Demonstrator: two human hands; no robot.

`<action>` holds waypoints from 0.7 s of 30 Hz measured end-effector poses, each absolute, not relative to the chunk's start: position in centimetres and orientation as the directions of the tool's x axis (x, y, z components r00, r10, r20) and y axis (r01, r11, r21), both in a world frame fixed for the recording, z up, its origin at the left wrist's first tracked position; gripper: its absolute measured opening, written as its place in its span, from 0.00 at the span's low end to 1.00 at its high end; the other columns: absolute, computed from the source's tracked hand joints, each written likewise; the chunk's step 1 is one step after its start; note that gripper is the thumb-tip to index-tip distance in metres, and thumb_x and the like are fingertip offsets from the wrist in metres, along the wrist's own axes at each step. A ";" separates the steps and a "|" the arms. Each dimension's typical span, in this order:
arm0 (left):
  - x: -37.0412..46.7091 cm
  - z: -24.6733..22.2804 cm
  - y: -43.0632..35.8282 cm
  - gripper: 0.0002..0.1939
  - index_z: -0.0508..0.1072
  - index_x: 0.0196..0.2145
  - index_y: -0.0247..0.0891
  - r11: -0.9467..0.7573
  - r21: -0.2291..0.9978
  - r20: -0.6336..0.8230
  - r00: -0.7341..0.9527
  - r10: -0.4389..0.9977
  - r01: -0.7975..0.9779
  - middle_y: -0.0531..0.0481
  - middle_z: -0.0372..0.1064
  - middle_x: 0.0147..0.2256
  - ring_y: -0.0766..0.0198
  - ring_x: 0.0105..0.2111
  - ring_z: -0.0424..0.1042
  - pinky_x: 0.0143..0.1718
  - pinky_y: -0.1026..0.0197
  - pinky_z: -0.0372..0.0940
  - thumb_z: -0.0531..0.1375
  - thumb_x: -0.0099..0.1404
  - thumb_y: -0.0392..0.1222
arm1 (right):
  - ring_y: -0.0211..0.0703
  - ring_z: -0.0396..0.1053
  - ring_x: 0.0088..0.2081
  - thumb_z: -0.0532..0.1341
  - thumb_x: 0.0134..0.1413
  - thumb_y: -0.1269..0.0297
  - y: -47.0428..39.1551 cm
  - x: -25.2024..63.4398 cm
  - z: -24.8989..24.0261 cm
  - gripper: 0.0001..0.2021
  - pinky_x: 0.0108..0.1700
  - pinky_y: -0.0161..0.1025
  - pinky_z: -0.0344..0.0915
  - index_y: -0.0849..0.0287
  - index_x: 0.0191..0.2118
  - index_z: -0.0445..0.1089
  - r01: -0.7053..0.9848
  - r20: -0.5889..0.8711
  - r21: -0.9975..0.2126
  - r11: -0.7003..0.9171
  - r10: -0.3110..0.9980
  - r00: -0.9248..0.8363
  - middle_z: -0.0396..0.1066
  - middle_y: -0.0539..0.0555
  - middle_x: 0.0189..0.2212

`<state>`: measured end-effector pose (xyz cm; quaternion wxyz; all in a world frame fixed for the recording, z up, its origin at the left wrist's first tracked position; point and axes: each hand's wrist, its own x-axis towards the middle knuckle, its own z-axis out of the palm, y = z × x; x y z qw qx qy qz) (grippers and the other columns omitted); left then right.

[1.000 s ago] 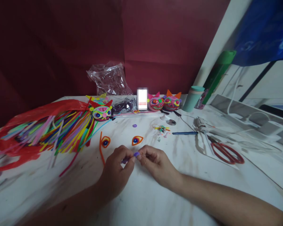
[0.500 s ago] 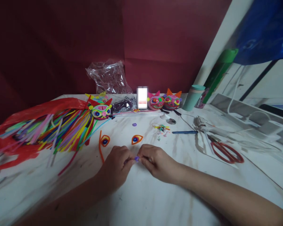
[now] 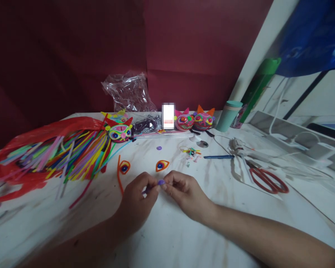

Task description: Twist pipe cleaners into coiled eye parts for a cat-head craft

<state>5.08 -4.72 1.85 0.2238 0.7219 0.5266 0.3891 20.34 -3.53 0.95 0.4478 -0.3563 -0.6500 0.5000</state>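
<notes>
Purple chenille stem [image 3: 161, 182], as we read its fuzzy look, sits between our two hands, just above the white marbled table [image 3: 178, 238] and near its front. Our left hand [image 3: 141, 197] pinches it between thumb and forefinger, with a purple length showing inside the curl of the fingers. Our right hand [image 3: 184, 193] has thumb and fingertips closed on the other side of the rounded end. We seem to grip so close together because the piece is small and bends easily; a pinch from both sides should steady it.

Beyond our hands lie two orange-rimmed eye pieces [image 3: 162, 166], apart from each other, perhaps so both can be compared, and farther back a small purple coil [image 3: 159, 148]. The red-handled scissors [image 3: 268, 180] rest off to the right, probably to leave our working space free.
</notes>
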 end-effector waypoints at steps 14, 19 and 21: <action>4.2 1.2 -4.1 0.07 0.65 0.23 0.37 -0.514 0.526 0.352 0.376 0.857 0.677 0.53 0.63 0.24 0.65 0.28 0.62 0.32 0.62 0.56 0.53 0.57 0.34 | 0.33 0.58 0.24 0.55 0.50 0.75 -2.5 21.7 2.0 0.06 0.27 0.30 0.55 0.62 0.25 0.65 0.354 0.309 -0.740 0.571 0.757 -0.576 0.61 0.49 0.22; 4.4 1.7 -4.2 0.07 0.63 0.21 0.37 -0.479 0.553 0.321 0.356 0.878 0.682 0.54 0.60 0.22 0.66 0.26 0.61 0.28 0.65 0.55 0.53 0.55 0.33 | 0.33 0.58 0.25 0.56 0.51 0.72 -2.5 21.9 2.1 0.06 0.27 0.30 0.55 0.62 0.26 0.66 0.325 0.268 -0.782 0.532 0.758 -0.595 0.61 0.49 0.23; 4.4 2.2 -4.2 0.07 0.62 0.21 0.38 -0.425 0.625 0.303 0.298 0.905 0.655 0.56 0.59 0.22 0.68 0.24 0.60 0.25 0.67 0.54 0.53 0.55 0.34 | 0.33 0.57 0.24 0.57 0.52 0.65 -2.5 21.6 2.0 0.08 0.26 0.31 0.55 0.62 0.26 0.66 0.236 0.207 -0.888 0.396 0.800 -0.563 0.60 0.48 0.21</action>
